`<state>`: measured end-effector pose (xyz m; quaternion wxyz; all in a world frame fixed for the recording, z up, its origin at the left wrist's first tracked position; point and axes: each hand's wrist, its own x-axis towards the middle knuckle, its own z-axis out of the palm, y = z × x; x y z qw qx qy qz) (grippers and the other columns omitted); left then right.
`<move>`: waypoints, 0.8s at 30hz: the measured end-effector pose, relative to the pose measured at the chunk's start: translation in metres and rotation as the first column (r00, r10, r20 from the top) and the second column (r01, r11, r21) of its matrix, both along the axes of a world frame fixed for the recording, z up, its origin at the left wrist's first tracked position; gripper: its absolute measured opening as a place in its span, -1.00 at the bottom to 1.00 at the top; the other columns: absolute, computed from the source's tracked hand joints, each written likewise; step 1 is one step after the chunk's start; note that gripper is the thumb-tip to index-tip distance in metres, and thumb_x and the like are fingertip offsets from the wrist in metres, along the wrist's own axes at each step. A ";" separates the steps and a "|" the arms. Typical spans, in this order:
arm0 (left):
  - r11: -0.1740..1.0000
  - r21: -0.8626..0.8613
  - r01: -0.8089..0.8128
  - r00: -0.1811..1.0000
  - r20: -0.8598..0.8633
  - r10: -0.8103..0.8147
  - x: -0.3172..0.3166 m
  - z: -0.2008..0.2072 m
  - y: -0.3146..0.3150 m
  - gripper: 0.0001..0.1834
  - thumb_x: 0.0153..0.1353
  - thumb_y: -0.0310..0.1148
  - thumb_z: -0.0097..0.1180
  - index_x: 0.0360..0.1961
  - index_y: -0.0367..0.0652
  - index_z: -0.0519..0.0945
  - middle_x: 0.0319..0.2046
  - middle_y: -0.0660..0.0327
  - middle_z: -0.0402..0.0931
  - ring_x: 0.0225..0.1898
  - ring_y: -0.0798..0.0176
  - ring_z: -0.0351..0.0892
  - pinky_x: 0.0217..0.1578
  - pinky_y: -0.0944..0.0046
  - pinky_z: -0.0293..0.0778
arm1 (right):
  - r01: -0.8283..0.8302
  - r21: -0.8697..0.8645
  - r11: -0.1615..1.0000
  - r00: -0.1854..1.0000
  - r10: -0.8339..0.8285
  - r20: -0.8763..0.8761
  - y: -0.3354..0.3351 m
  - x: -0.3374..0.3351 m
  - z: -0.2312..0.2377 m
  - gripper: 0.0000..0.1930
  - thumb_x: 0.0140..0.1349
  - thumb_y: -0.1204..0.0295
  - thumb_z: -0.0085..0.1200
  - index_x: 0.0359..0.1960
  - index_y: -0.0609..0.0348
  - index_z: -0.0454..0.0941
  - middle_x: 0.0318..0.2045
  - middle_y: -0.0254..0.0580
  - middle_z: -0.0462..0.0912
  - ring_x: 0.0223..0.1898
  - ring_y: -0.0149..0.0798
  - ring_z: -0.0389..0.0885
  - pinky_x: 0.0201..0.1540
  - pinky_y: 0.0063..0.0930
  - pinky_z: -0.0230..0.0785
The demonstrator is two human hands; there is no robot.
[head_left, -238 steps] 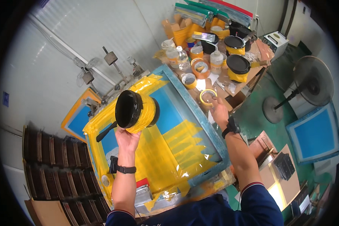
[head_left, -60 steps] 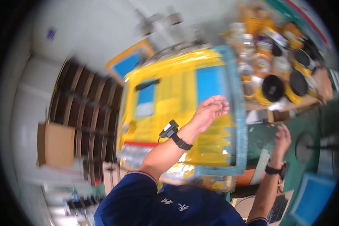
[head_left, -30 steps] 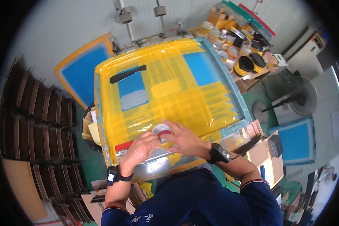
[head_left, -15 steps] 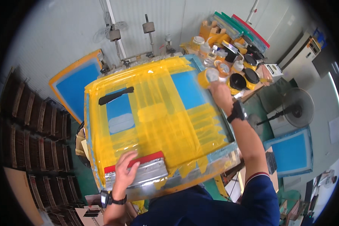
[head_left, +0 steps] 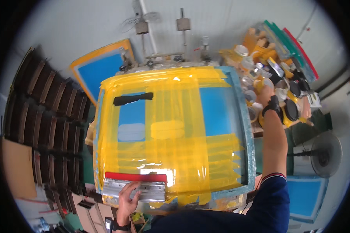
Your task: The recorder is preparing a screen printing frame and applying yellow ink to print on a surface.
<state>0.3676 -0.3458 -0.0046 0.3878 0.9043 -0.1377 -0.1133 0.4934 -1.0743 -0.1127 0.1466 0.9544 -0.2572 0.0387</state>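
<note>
A screen-printing frame [head_left: 251, 163] lies before me, its blue mesh [head_left: 217, 116] largely covered with yellow tape. A streak of black ink [head_left: 133, 99] crosses the top of the left mesh window. Near the frame's front left edge rests a squeegee [head_left: 153, 192] with a red blade and a metal holder. My left hand [head_left: 128, 196] is on the holder, fingers bent over it. My right arm reaches to the crowded side table, where my right hand [head_left: 266, 95] is closed around a small yellow tub [head_left: 266, 82]; its fingers are partly blurred.
Bottles and jars surround my right hand, with a black-lidded pot [head_left: 291, 110] just beside it. Red and green squeegees [head_left: 299, 52] lean behind. A fan [head_left: 326, 157] and another screen [head_left: 307, 198] stand at right. Dark racks [head_left: 54, 101] line the left side.
My right hand has carried the yellow tub from beside the frame's right edge over to the side table. My left hand has lowered onto the squeegee's holder. The view has shifted.
</note>
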 end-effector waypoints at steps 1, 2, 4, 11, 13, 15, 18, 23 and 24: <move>1.000 0.017 -0.018 1.000 0.017 0.018 -0.006 0.004 0.001 -0.66 0.01 -0.61 0.21 -0.12 -0.28 0.59 -0.10 -0.05 0.59 -0.04 -0.09 0.59 0.01 0.14 0.47 | 0.171 0.210 0.963 0.975 -0.134 -0.179 0.024 0.023 0.015 -0.66 0.10 0.31 0.10 -0.16 0.30 0.59 -0.10 0.08 0.63 -0.05 0.02 0.64 -0.01 -0.18 0.50; 0.999 -0.015 0.046 0.998 0.040 -0.046 0.006 0.004 -0.003 -0.66 0.01 -0.61 0.21 -0.11 -0.27 0.59 -0.11 -0.05 0.59 -0.04 -0.10 0.58 0.01 0.13 0.47 | 0.090 0.029 0.996 0.996 -0.090 -0.005 -0.049 -0.008 -0.029 -0.39 0.23 -0.18 -0.03 -0.28 0.23 0.64 -0.25 0.15 0.66 -0.21 0.14 0.65 -0.17 -0.09 0.50; 1.000 0.004 0.005 1.000 0.022 -0.005 0.004 0.007 0.002 -0.67 0.06 -0.58 0.22 -0.09 -0.26 0.59 -0.10 -0.05 0.59 -0.03 -0.10 0.58 0.01 0.12 0.47 | 0.019 -0.003 1.000 0.959 -0.019 -0.283 -0.060 -0.001 -0.030 -0.38 0.28 -0.11 -0.11 -0.16 0.32 0.60 -0.21 0.18 0.64 -0.15 0.10 0.63 -0.08 -0.08 0.45; 0.997 -0.046 -0.068 0.995 0.067 0.071 -0.011 0.004 0.032 -0.69 0.08 -0.56 0.23 -0.09 -0.28 0.58 -0.11 -0.03 0.58 -0.05 -0.08 0.59 -0.02 0.14 0.49 | 0.058 0.233 0.971 0.994 -0.077 0.074 0.023 0.005 0.043 -0.62 0.05 0.30 0.16 -0.15 0.33 0.58 -0.17 0.23 0.62 -0.08 0.20 0.59 -0.04 -0.09 0.47; 0.996 -0.059 -0.072 0.995 0.067 0.076 -0.014 -0.007 0.052 -0.70 0.10 -0.57 0.22 -0.10 -0.29 0.57 -0.09 -0.02 0.57 -0.07 0.02 0.58 -0.04 0.21 0.49 | 0.021 0.263 0.965 0.921 -0.121 0.370 0.045 -0.003 0.064 -0.63 0.09 0.34 0.14 -0.08 0.29 0.55 -0.19 0.23 0.60 -0.11 0.24 0.56 -0.11 -0.09 0.45; 0.993 -0.058 -0.106 0.992 0.062 0.110 -0.014 -0.011 0.072 -0.69 0.08 -0.57 0.23 -0.10 -0.28 0.58 -0.10 -0.01 0.58 -0.06 -0.02 0.59 -0.03 0.18 0.49 | -0.171 0.176 0.969 0.867 0.063 0.495 0.090 -0.011 0.078 -0.66 0.12 0.38 0.12 -0.08 0.26 0.55 -0.23 0.18 0.61 -0.16 0.20 0.58 -0.14 -0.12 0.46; 0.987 -0.058 -0.152 0.987 0.049 0.155 -0.021 -0.018 0.106 -0.65 0.02 -0.55 0.28 -0.10 -0.26 0.58 -0.09 -0.01 0.58 -0.03 -0.07 0.56 0.02 0.13 0.46 | -0.445 0.449 0.775 0.808 0.130 0.575 0.240 -0.042 0.106 -0.71 0.14 0.47 0.13 -0.07 0.20 0.54 -0.31 0.03 0.62 -0.29 0.05 0.61 -0.22 -0.21 0.47; 0.988 0.149 0.041 0.982 0.178 -0.068 -0.016 -0.041 0.161 -0.45 -0.12 -0.43 0.41 -0.01 -0.19 0.57 0.09 0.00 0.43 0.19 -0.12 0.33 0.20 0.03 0.30 | -0.681 0.698 0.221 0.643 0.636 0.426 0.490 -0.148 0.070 -0.57 0.08 0.37 0.27 -0.01 0.23 0.51 -0.03 0.02 0.57 0.04 0.06 0.50 0.12 -0.18 0.36; 0.971 0.234 0.039 0.969 0.227 -0.094 -0.019 -0.041 0.170 -0.41 -0.14 -0.41 0.43 0.01 -0.16 0.56 0.16 0.00 0.37 0.24 -0.13 0.27 0.23 0.02 0.26 | -0.694 0.699 0.173 0.594 0.685 0.421 0.531 -0.164 0.070 -0.54 0.06 0.34 0.28 0.00 0.26 0.50 -0.01 0.04 0.55 0.06 0.06 0.49 0.15 -0.19 0.34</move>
